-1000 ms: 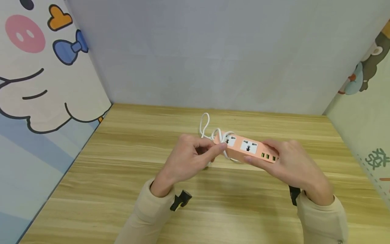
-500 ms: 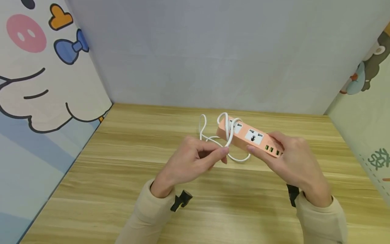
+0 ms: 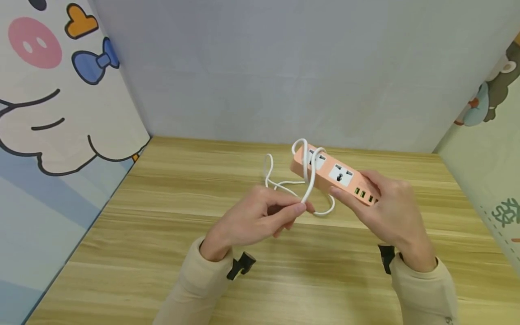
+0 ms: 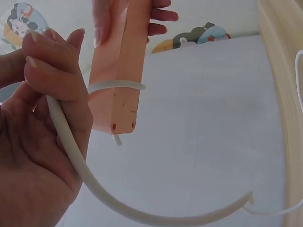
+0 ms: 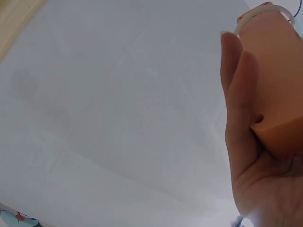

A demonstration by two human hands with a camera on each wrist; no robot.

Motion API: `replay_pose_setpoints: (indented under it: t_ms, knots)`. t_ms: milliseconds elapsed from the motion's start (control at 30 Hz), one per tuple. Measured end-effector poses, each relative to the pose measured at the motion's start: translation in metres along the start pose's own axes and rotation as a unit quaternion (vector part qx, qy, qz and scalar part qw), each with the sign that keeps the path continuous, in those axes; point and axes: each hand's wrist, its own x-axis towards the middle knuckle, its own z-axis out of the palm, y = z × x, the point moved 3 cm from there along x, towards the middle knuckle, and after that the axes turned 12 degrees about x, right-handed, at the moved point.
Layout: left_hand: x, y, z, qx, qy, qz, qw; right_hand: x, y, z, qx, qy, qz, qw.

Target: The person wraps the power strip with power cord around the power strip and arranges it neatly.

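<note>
Here, from the head view, the right hand [image 3: 387, 207] grips the near end of one peach power strip [image 3: 333, 174], fingers curled round it and holding it above the wooden table [image 3: 162, 234]. On the strip's top face I count two white sockets and, nearer the hand, four small yellow-lit ports. One white cord [image 3: 308, 180] loops twice around the strip's far end, then runs down to the left hand [image 3: 260, 216], which pinches it between thumb and forefinger just left of the strip. More slack lies on the table beyond the left hand.

The left wrist view shows what the head view hides: the strip's underside [image 4: 120, 71], plain with two small holes near its end, one cord loop [image 4: 116, 85] crossing it, and the cord [image 4: 94, 189] sweeping away in a wide arc. The right wrist view shows only fingers [image 5: 236, 104] along the strip's edge [image 5: 274, 80]; the far wraps are perhaps just visible there.
</note>
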Motion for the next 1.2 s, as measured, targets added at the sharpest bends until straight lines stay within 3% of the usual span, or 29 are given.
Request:
replay_pose_setpoints:
  t_ms: [267,567,833,1033,1200]
  knots:
    - [0.001,0.0,0.0,-0.04,-0.034,-0.022,0.9984,0.001,0.001,-0.001,0.026,0.055,0.001,0.998]
    - [0.001,-0.007,0.0,-0.097,-0.072,-0.043,0.9918,0.001,-0.002,-0.003,0.054,0.089,-0.005,0.995]
    - [0.001,-0.017,0.002,-0.115,-0.107,-0.063,0.9855,-0.001,0.001,-0.017,0.108,0.174,0.03,0.978]
    - [0.002,-0.022,0.002,-0.102,-0.105,-0.073,0.9865,-0.002,-0.002,-0.019,0.104,0.18,0.0,0.978]
    - [0.003,-0.031,0.002,-0.092,-0.086,-0.104,0.9867,-0.003,-0.004,-0.02,0.127,0.183,-0.003,0.975]
